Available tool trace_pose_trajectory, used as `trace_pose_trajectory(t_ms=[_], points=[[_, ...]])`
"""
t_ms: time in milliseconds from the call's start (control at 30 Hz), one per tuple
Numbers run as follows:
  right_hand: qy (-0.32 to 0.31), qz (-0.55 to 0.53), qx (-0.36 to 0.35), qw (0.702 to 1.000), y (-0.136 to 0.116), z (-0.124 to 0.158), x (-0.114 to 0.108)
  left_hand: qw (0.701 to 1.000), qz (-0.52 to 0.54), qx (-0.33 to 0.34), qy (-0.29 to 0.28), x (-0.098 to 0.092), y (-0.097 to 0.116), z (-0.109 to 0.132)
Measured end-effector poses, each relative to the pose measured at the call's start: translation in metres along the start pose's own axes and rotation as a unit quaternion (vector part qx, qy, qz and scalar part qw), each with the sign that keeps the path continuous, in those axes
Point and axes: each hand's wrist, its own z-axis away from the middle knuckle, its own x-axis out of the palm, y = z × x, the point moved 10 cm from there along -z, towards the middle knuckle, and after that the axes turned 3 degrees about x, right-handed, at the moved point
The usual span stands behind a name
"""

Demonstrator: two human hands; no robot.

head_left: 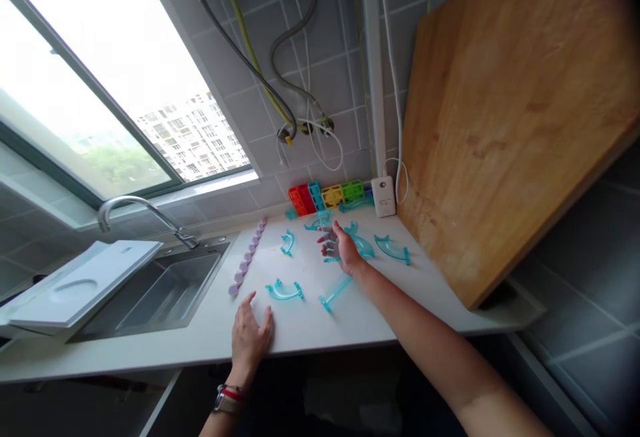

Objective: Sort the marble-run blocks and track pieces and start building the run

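Note:
My left hand [250,335] rests at the front edge of the white counter [293,327], fingers apart and holding nothing. Just beyond it lies a curved clear-turquoise plastic track piece [285,291]. My right hand [345,250] is over the middle of the scattered turquoise pieces, its fingers spread and nothing visibly gripped. Partly behind that hand are a wide turquoise curve [364,246] and another piece [316,222]. A straight turquoise piece [335,291] lies below the right wrist, which covers one end. More curves lie at the right [393,249] and left [287,243].
Several small lilac pieces [249,257] form a row beside the sink [170,290]. Red, blue, yellow and green blocks [330,195] line the wall near a white box [383,196]. A large wooden board [500,117] leans at the right; a faucet [145,205] stands left.

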Motion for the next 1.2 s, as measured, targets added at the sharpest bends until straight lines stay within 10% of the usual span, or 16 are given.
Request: trace_pose_trajectory(t_ms=[933, 1067, 1200], points=[[-0.021, -0.062, 0.026, 0.998, 0.003, 0.0, -0.005, 0.999, 0.042, 0.014, 0.007, -0.007, 0.017, 0.007], [-0.023, -0.068, 0.024, 0.997, 0.004, -0.001, -0.006, 0.994, 0.093, 0.053, 0.008, -0.016, 0.048, 0.017], [-0.027, -0.066, 0.018, 0.997, 0.002, -0.002, -0.005, 0.97, 0.174, 0.095, -0.137, 0.006, 0.107, 0.027]])
